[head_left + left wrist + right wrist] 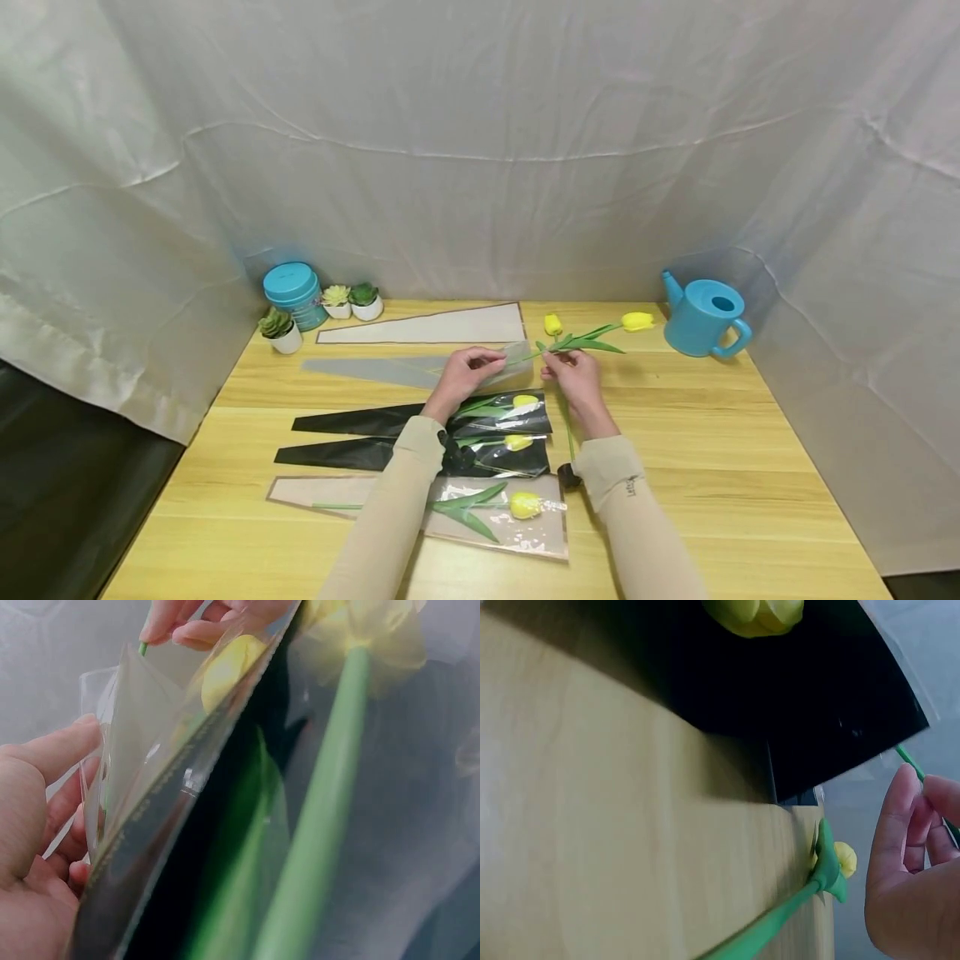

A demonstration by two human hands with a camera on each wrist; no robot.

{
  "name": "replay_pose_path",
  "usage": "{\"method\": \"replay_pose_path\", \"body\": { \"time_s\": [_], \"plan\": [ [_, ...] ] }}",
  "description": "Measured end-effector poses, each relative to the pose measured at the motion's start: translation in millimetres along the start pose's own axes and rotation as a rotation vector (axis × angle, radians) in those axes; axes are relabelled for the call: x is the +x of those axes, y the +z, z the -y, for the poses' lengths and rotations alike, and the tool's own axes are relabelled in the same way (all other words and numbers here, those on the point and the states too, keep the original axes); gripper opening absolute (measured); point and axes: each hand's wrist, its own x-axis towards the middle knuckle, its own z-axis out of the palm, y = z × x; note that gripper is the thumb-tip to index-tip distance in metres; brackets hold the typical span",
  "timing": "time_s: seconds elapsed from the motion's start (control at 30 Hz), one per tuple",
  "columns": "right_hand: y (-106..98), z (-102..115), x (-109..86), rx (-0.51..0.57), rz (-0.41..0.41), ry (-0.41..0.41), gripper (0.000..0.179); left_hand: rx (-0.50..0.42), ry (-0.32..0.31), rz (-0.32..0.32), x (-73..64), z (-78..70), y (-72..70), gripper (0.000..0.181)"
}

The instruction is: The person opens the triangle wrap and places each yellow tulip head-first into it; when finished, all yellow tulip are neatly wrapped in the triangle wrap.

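My left hand (467, 372) pinches the mouth of a grey translucent flower sleeve (367, 368) that lies across the table. Its clear film bulges apart at the left fingers in the left wrist view. Thumb and fingers of my right hand (576, 379) pinch the green stem of a yellow tulip (637, 322), whose bloom points right. The lower stem end reaches the sleeve's mouth, overlapping the film. Behind the right hand, a second yellow tulip (552, 323) lies loose, its stem running under the hand toward the front.
Nearer me lie two black sleeves (337, 419) and a pale sleeve (517, 533), each with a yellow tulip inside. A white sleeve (435, 327) lies at the back. Small potted succulents (365, 302) and a blue tin (294, 292) stand back left, a blue watering can (697, 321) back right.
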Motion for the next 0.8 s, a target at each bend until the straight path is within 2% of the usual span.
{"method": "replay_pose_path", "body": {
  "time_s": [0.33,0.6,0.8],
  "plan": [
    [7.8,0.3,-2.3,-0.049,0.021,0.015,0.025,0.011,0.028,-0.011,0.2,-8.5,3.5,0.022],
    [11.3,-4.1,0.1,-0.067,0.059,0.057,0.018,0.023,0.036,0.004,1.0,-11.7,7.1,0.021],
    [8.9,-6.4,1.0,-0.068,0.092,0.123,0.023,0.035,0.057,-0.003,2.1,-9.9,9.9,0.019]
  ]
}}
